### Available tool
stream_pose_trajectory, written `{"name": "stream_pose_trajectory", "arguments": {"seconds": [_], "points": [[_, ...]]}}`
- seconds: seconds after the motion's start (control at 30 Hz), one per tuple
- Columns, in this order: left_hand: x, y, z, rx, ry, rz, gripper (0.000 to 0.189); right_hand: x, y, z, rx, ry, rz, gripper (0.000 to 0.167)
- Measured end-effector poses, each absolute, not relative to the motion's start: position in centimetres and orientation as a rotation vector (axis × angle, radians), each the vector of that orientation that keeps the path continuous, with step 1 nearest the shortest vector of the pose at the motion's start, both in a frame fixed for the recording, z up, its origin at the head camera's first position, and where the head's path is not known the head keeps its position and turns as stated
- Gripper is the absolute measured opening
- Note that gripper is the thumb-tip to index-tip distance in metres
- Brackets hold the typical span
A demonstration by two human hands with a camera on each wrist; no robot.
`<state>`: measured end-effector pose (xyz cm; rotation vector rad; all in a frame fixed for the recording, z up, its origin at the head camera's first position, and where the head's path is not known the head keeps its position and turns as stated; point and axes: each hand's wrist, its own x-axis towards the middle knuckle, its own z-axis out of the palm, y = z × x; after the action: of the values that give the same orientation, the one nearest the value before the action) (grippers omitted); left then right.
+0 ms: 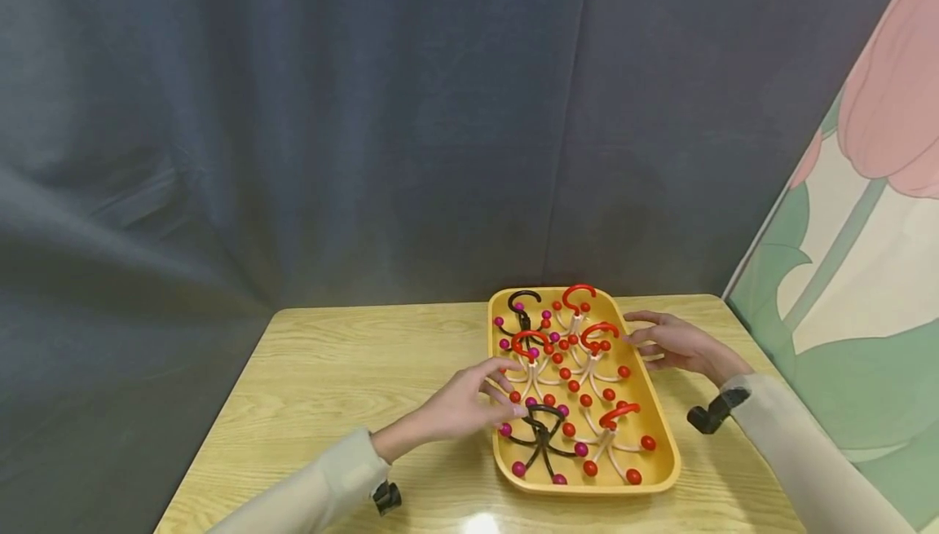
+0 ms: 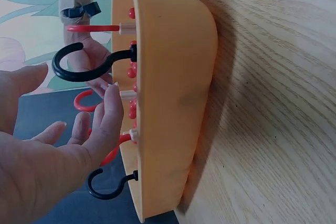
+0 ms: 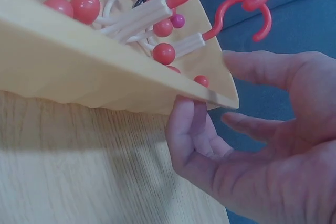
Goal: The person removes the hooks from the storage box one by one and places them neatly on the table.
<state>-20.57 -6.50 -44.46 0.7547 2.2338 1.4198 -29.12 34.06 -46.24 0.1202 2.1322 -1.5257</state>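
A yellow tray [image 1: 653, 403] holds several multi-arm hanger hooks, with ball-tipped arms spread and curved tops up. The white-armed hooks [image 1: 607, 436] have red tops and red balls; the black hooks [image 1: 541, 434] have magenta balls. My left hand [image 1: 469, 403] hovers at the left rim with thumb and fingers spread, near the front black hook and a red-topped hook [image 1: 532, 364], gripping nothing. My right hand [image 1: 678, 342] is at the far right rim; in the right wrist view its bent fingers [image 3: 184, 129] reach under the tray's edge [image 3: 126, 80], thumb and another finger apart.
The tray stands on a light wooden table [image 1: 352, 363], toward its right side. A dark curtain [image 1: 411, 126] hangs behind and at the left. A panel with painted flowers [image 1: 866, 306] borders the right side. Black bands [image 1: 719, 410] circle both sleeves.
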Motion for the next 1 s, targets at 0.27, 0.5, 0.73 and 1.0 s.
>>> {"name": "stream_pose_trajectory", "arguments": {"seconds": [0.27, 0.5, 0.73, 1.0], "points": [[-20.3, -5.4, -45.2, 0.784, 2.284, 1.423, 0.07, -29.4, 34.9, -46.6, 0.098, 2.069, -1.536, 0.081], [-19.9, -4.9, -45.9, 0.789, 2.29, 1.421, 0.067, -29.0, 35.3, -46.9, 0.116, 2.02, -1.541, 0.083], [-19.9, -4.9, -46.0, 0.828, 2.302, 1.421, 0.059, -29.6, 35.2, -46.6, 0.129, 1.968, -1.534, 0.084], [-19.9, -4.7, -46.1, 0.801, 2.314, 1.443, 0.055, -29.9, 35.3, -46.3, 0.112, 1.934, -1.551, 0.084]]}}
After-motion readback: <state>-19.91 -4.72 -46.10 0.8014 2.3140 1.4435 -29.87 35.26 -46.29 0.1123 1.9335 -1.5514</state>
